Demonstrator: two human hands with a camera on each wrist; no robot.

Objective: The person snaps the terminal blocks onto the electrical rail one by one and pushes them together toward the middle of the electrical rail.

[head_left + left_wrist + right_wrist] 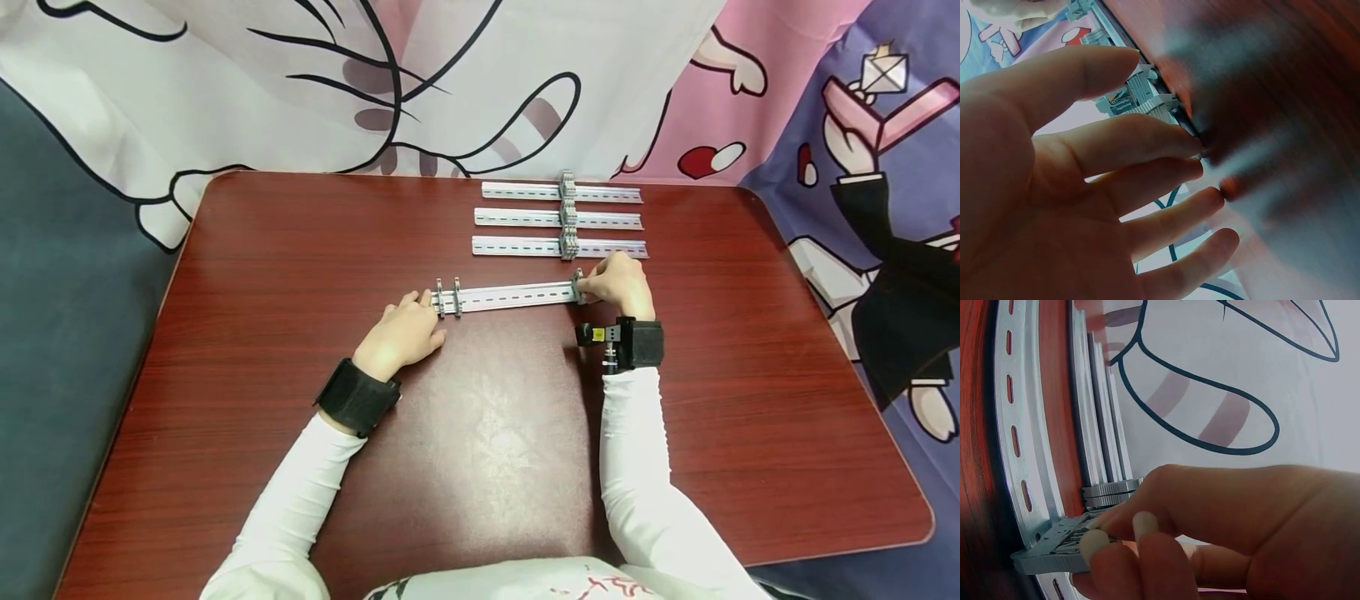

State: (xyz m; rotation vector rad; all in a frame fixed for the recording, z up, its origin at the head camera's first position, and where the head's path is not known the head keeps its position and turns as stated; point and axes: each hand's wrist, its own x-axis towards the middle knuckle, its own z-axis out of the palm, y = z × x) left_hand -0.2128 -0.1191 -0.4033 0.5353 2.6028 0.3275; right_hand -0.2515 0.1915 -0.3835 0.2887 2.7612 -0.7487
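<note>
A slotted metal DIN rail (517, 297) lies slightly slanted on the table in front of me. At its right end my right hand (621, 283) pinches a grey terminal block (1054, 550), which sits across the rail in the right wrist view. Two more grey terminal blocks (448, 298) stand a little apart on the rail near its left end. My left hand (405, 332) lies at that end, its fingers (1141, 140) fairly straight and the fingertips right by the rail.
Beyond this rail, three similar rails (517, 218) lie parallel near the table's far edge, each with a grey block cluster (567, 215) on it. The brown table (262, 250) meets a printed cloth (225, 92) at the back.
</note>
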